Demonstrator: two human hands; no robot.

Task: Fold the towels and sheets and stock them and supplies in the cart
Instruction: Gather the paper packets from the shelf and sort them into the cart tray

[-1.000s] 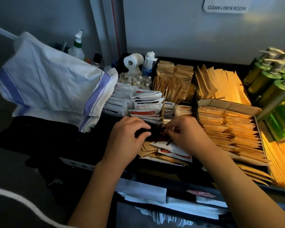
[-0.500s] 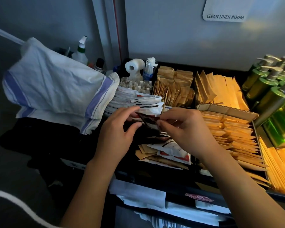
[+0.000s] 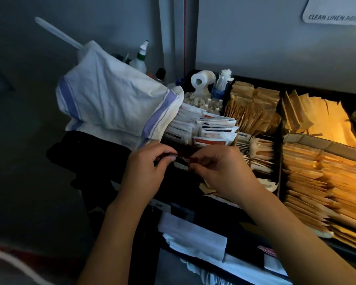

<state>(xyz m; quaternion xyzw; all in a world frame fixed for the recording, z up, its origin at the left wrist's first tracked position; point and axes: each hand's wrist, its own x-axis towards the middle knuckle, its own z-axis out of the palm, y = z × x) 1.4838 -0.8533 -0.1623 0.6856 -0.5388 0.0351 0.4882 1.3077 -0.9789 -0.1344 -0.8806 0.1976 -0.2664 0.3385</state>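
Observation:
My left hand [image 3: 147, 167] and my right hand [image 3: 222, 171] together pinch a small stack of dark red and white sachets [image 3: 181, 160] over the near left part of the cart's top tray [image 3: 280, 177]. Just beyond them stands a row of white sachets with red print [image 3: 214, 133]. Brown paper packets [image 3: 321, 182] fill the cardboard box on the right. A white towel with blue stripes [image 3: 115, 101] lies draped over the cart's left end.
A toilet roll [image 3: 201, 79], a spray bottle [image 3: 141, 58] and small vials [image 3: 201, 102] stand at the back left. More brown packets [image 3: 253, 108] fill the back compartments. White linen [image 3: 193, 237] shows on the shelf below. A grey door closes off the back.
Both hands have lifted the sachets out of the near compartment and carried them left towards the white sachet row. The camera has swung left.

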